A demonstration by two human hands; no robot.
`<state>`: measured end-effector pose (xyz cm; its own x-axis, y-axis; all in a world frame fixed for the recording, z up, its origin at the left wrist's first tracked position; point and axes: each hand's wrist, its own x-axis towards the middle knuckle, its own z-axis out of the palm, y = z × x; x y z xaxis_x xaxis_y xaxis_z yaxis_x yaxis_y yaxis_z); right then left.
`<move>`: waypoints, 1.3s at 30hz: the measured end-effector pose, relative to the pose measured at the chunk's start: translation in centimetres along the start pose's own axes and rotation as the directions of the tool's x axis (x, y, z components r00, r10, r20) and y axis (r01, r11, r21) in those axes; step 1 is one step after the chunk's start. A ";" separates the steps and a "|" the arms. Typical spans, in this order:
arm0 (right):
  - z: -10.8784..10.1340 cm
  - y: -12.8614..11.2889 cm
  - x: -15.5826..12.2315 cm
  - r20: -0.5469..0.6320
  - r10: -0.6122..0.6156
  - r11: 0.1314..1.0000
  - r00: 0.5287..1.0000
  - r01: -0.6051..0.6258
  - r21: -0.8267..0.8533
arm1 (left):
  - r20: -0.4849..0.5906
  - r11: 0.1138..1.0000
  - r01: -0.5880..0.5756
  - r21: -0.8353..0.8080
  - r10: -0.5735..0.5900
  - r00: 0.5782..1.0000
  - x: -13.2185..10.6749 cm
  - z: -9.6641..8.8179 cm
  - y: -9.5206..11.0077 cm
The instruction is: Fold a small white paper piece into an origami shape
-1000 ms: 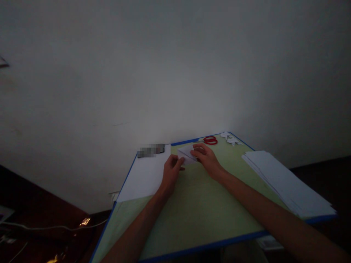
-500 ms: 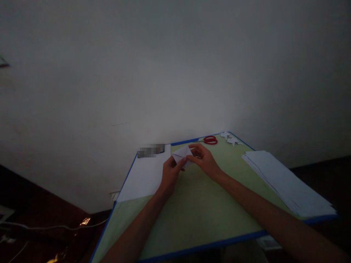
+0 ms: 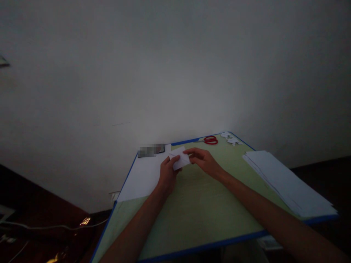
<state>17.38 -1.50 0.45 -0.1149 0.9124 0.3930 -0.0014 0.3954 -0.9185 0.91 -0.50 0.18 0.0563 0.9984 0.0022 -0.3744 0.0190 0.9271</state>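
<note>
A small folded white paper [image 3: 181,162] is held up over the middle of the table, with crease lines crossing its face. My left hand [image 3: 168,173] grips it from the left, thumb on top and the other fingers underneath. At its right edge, my right hand [image 3: 204,160] has the paper between bent fingers, the index finger lying along the upper corner. Both hands are closed on the same piece. The paper's underside is hidden.
The light green table [image 3: 208,212] has blue edging and stands against a grey wall. Red-handled scissors [image 3: 210,140] and small folded paper pieces [image 3: 232,140] lie at the back. A paper stack [image 3: 287,182] lies right, a white sheet [image 3: 142,179] left, beneath a pixelated object [image 3: 150,150].
The folded paper has turned and now shows a squarer face. My left thumb has shifted onto its middle, and my right fingers have moved to its right edge.
</note>
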 end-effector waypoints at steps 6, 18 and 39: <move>-0.1 0.1 -0.2 0.031 0.022 0.999 0.999 -0.023 0.030 | 0.025 0.999 0.032 -0.026 -0.031 0.999 0.0 -0.2 0.0; -0.2 -0.1 -0.1 0.023 0.006 1.000 1.000 -0.006 -0.003 | 0.036 0.999 0.045 -0.011 -0.044 0.998 -0.2 -0.1 0.2; -0.2 0.8 0.2 0.006 -0.123 0.992 0.992 0.124 -0.039 | 0.049 0.994 -0.070 0.083 0.066 0.997 0.3 -0.4 -0.8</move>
<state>17.54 -1.01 -0.25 -0.1199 0.8559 0.5031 0.0236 0.5091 -0.8604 0.83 -0.19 -0.73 0.0769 0.9936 0.0823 -0.2989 -0.0558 0.9527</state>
